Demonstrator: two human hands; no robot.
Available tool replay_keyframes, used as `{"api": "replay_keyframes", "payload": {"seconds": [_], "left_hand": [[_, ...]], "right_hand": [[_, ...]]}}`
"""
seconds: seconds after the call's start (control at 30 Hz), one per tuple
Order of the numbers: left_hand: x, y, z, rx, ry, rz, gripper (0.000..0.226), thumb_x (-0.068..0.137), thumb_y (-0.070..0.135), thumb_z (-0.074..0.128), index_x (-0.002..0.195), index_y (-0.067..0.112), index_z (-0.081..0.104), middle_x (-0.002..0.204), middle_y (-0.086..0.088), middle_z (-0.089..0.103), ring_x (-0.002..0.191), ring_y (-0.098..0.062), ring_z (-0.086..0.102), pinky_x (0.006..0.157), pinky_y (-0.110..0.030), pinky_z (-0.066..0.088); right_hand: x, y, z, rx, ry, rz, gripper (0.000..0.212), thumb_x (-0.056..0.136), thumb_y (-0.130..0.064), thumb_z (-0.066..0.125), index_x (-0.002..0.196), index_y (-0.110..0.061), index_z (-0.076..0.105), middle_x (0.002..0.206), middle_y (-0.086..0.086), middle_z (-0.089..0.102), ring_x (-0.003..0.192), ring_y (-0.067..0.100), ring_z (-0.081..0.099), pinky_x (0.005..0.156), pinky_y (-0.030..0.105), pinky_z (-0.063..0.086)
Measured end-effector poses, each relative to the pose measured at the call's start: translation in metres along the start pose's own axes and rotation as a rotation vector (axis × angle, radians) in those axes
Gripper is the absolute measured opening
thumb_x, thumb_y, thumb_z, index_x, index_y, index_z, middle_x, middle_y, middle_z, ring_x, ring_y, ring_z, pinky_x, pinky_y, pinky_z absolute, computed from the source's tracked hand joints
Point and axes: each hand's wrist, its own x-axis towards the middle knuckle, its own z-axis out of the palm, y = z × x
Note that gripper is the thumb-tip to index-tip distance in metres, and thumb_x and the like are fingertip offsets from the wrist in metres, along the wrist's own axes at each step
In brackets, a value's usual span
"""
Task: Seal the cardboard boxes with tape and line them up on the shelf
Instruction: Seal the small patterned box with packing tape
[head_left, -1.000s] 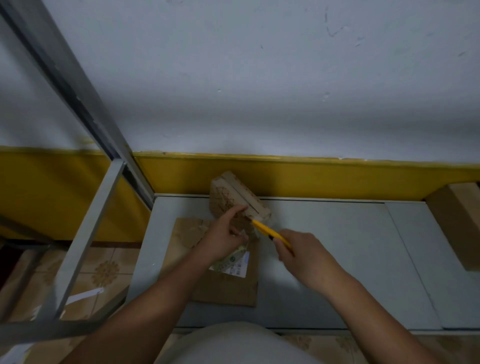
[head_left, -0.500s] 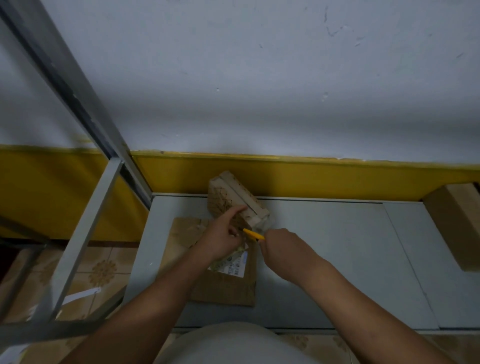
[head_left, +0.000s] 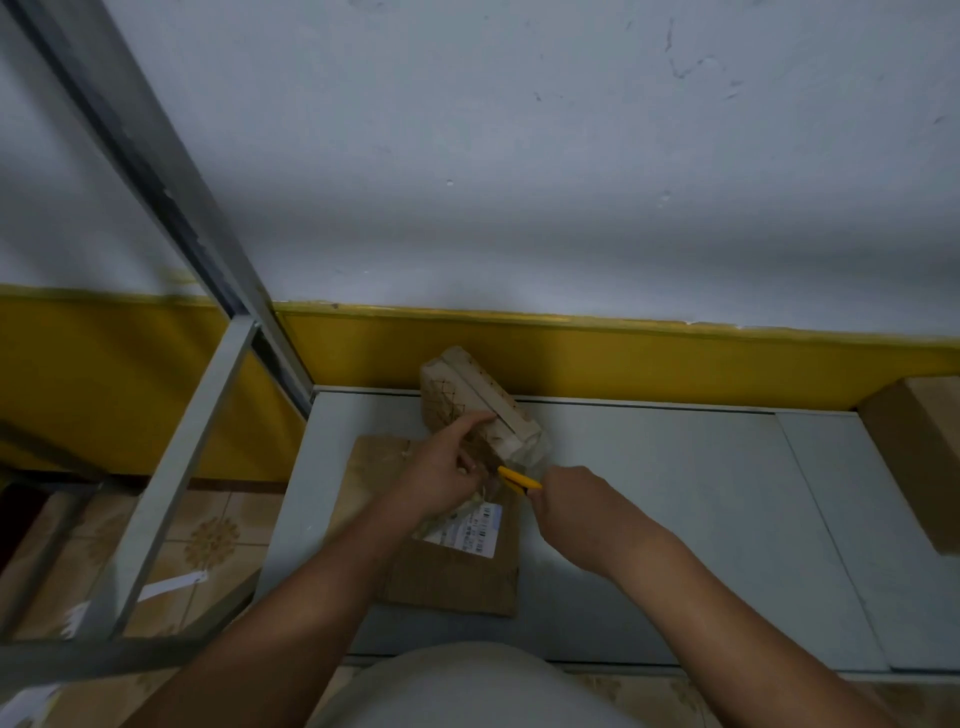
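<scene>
Right grip (head_left: 569, 501) clamped on yellow knife (head_left: 519, 479), blade aimed left toward tape roll (head_left: 480, 397); left grip (head_left: 441, 475), nearer, curled on roll, seemingly pinching tape. Box (head_left: 457, 577) flat beneath.

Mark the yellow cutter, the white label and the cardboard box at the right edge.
yellow cutter (head_left: 519, 479): head view, exposed yellow body.
white label (head_left: 470, 532): head view, printed face.
cardboard box (head_left: 914, 457): head view, shaded side face.

view: one, worn on the head, wide-angle | aim: turned forward and down onto the grey shelf (head_left: 675, 493), the wall (head_left: 519, 156) faced beyond | range: close, shelf seen from just above | overlap: one view only
</scene>
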Motion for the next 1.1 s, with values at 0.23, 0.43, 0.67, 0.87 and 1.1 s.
{"api": "replay_keyframes", "payload": {"seconds": [0.23,0.43,0.67,0.87,1.1], "left_hand": [[0.002,-0.001,0.0,0.016,0.0,0.004,0.073,0.091,0.017,0.077,0.147,0.053,0.045,0.094,-0.001,0.071,0.092,-0.01,0.069,0.089,-0.044,0.061],[0.002,-0.002,0.0,0.046,-0.036,0.012,0.076,0.091,0.015,0.075,0.144,0.059,0.043,0.092,0.002,0.071,0.09,-0.011,0.069,0.086,-0.043,0.062],[0.005,-0.002,-0.006,0.04,-0.027,0.029,0.078,0.091,0.015,0.076,0.151,0.053,0.044,0.1,0.001,0.07,0.093,-0.007,0.067,0.091,-0.038,0.059],[0.003,-0.005,-0.008,0.036,-0.073,0.053,0.083,0.09,0.014,0.077,0.153,0.054,0.04,0.116,-0.002,0.071,0.09,-0.006,0.069,0.087,-0.035,0.061],[-0.003,-0.012,-0.009,0.055,-0.089,0.082,0.088,0.092,0.017,0.077,0.153,0.062,0.032,0.116,0.0,0.072,0.09,-0.005,0.071,0.088,-0.038,0.062]], "right_hand": [[-0.001,0.002,0.011,0.106,-0.003,0.033,0.035,0.11,-0.02,0.043,0.075,-0.019,0.045,0.075,-0.007,0.044,0.061,0.004,0.043,0.043,0.016,0.026],[-0.014,0.024,0.041,0.158,0.077,0.071,0.037,0.111,-0.036,0.037,0.076,-0.025,0.042,0.075,-0.006,0.049,0.061,0.007,0.047,0.048,0.02,0.027],[-0.018,0.066,0.093,0.068,0.121,0.046,0.028,0.107,-0.045,0.04,0.093,-0.026,0.055,0.08,-0.007,0.056,0.072,0.017,0.054,0.057,0.034,0.036],[0.018,0.138,0.144,0.004,0.235,0.128,0.036,0.092,-0.045,0.061,0.124,-0.029,0.066,0.113,0.001,0.06,0.109,0.028,0.058,0.084,0.038,0.047],[0.026,0.166,0.167,0.149,0.302,0.113,0.05,0.08,-0.037,0.071,0.129,-0.029,0.065,0.118,0.002,0.057,0.118,0.032,0.054,0.093,0.04,0.046]]}}
